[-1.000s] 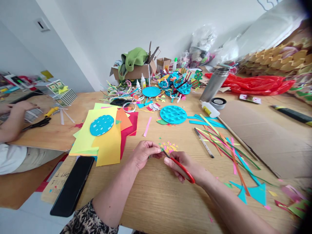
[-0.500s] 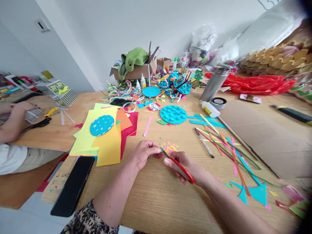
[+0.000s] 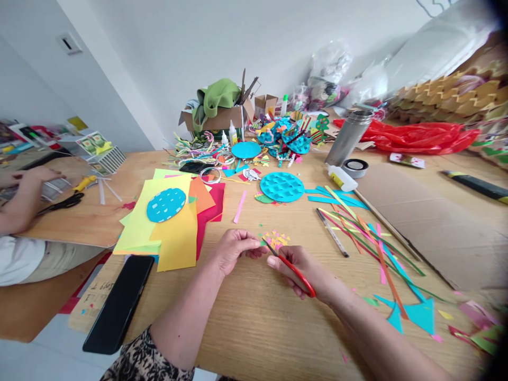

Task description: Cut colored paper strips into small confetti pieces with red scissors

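Note:
My right hand [image 3: 296, 271] is wrapped round the red handles of the scissors [image 3: 298, 276], whose dark blades point up and left to my left fingertips. My left hand [image 3: 238, 248] is pinched, with a tiny bit of green paper showing at its fingertips. Small pink and yellow paper scraps [image 3: 277, 238] lie in a pile just beyond the blades. Behind them sits a blue oval with a woven look [image 3: 282, 187]. A speckled blue oval [image 3: 166, 204] rests on yellow paper [image 3: 137, 214] at the left.
A black phone [image 3: 118, 304] lies at the near left. Paper strips [image 3: 387, 254], a pen [image 3: 332, 233] and cardboard [image 3: 428, 222] are at the right. A metal flask [image 3: 349, 138] stands behind. Another person's arm [image 3: 24, 198] is at far left.
The scissors and my right hand have shifted very slightly, and the green bit at my left fingertips shows more clearly. The rest looks the same.

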`<state>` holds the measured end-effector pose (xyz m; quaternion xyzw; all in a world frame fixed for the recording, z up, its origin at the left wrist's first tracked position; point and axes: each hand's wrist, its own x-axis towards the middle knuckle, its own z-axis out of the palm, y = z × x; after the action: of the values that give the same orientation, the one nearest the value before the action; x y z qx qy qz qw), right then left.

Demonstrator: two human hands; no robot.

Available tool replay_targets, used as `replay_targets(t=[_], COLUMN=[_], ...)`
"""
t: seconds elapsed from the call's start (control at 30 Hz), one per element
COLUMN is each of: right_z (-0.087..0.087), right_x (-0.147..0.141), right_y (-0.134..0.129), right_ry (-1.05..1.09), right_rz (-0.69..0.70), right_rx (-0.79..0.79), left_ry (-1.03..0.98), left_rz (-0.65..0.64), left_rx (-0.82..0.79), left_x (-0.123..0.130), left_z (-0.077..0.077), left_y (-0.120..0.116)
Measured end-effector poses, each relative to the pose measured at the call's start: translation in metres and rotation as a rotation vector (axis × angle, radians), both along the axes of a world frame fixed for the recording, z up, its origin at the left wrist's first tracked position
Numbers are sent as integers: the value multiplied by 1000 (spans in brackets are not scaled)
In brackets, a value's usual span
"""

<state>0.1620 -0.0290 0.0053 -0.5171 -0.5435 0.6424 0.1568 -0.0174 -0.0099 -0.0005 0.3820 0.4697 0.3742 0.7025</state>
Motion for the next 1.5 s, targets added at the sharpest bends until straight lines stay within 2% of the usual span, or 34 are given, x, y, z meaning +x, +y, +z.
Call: replay_targets(t=[0.13,0.33,0.57,0.97,1.27,1.5], right_z=[0,-5,-6,-1,-10,-6], right_x=[0,-2,-7,-12,-12,-13], right_y=[-1,-4,-7,-8,-8,-9], right_ry=[13,109,118,111,88,75], right_rz=[-46,-67,-110,-137,-149,-156], right_rx=[18,110,107,102,112,109], left_ry=[-60,-207,-269,-256,-223,-234], left_rz=[68,310,411,447,466,464], left_rx=[-6,-26,-24,18,6,2], left_x=[5,23,37,43,46,46], left_z=[1,-3,-8,-8,-10,-9], left_y=[-2,-9,-20,-26,-27,-28])
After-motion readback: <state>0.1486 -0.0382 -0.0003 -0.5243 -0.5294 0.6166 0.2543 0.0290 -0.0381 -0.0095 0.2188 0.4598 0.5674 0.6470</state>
